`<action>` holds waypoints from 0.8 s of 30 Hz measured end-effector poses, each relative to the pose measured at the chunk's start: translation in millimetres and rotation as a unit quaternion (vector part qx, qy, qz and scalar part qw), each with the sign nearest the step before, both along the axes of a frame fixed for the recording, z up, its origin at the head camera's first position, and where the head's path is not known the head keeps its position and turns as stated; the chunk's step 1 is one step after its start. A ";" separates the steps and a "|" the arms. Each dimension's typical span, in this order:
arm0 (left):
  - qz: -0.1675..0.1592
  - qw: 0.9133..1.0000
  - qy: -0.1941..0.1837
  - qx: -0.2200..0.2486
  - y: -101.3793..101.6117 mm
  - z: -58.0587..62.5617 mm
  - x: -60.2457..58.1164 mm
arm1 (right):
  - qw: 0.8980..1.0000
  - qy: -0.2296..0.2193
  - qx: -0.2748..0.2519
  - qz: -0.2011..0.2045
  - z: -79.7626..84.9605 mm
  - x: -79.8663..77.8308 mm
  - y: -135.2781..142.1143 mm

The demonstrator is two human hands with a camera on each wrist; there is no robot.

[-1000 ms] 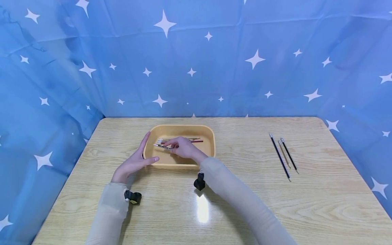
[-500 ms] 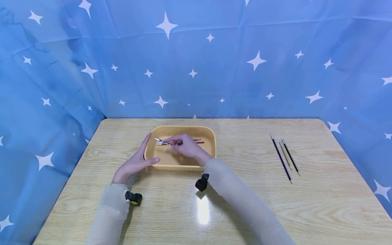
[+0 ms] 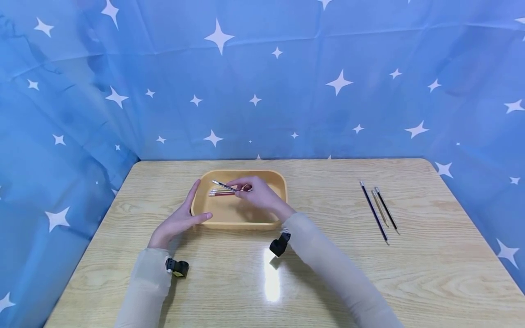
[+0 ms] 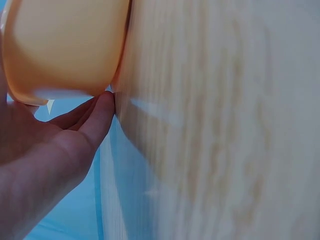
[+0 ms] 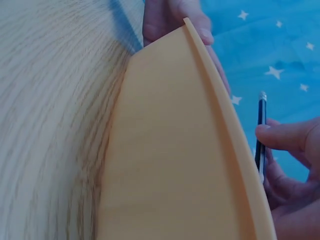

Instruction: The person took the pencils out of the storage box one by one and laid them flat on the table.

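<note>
A shallow yellow-orange tray (image 3: 235,225) sits near the table's back edge. My left hand (image 3: 179,219) grips its left end, thumb over the rim and fingers along the outer wall; the left wrist view has those fingers against the tray's end (image 4: 65,50). Over the tray, my right hand (image 3: 260,193) pinches a dark pencil (image 3: 223,185) between thumb and fingers, its silver-white end pointing to the far left. The right wrist view shows this pencil (image 5: 261,135) beyond the tray's rim. Several pencils (image 3: 221,194) lie together on the tray floor, partly hidden by my right hand.
Right of the tray, a long dark pencil (image 3: 373,212), a shorter gold one (image 3: 379,208) and a black one (image 3: 387,208) lie on the wooden table (image 3: 328,196). A blue starry cloth (image 3: 279,114) hangs behind and beside the table.
My right hand has moved slightly right and away from me with the pencil, whose silver-white end has swung toward the far side of the tray. My left hand stays on the tray's end.
</note>
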State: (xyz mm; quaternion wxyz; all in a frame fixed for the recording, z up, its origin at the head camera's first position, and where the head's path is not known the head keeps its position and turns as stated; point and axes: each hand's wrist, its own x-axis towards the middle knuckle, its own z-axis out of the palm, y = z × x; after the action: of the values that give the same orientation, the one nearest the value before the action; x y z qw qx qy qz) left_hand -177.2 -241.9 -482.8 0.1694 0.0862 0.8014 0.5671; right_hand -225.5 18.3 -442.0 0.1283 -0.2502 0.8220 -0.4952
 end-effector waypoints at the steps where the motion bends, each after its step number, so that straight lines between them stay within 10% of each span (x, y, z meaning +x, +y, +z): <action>1: 0.001 1.000 -0.002 0.002 0.1 -0.3 0.4 | 1.000 0.000 -0.001 -0.004 0.4 1.0 2.8; 24: -0.004 1.000 0.004 -0.011 -1.4 -0.5 0.4 | 0.995 -0.009 -0.055 -0.085 7.3 9.1 83.1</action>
State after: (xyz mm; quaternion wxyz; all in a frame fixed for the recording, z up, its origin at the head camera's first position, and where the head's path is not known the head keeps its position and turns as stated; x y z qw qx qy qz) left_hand -176.8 -243.3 -483.4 0.1696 0.0901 0.8077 0.5575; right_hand -216.4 101.4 -434.7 0.0796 -0.1815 0.8105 -0.5512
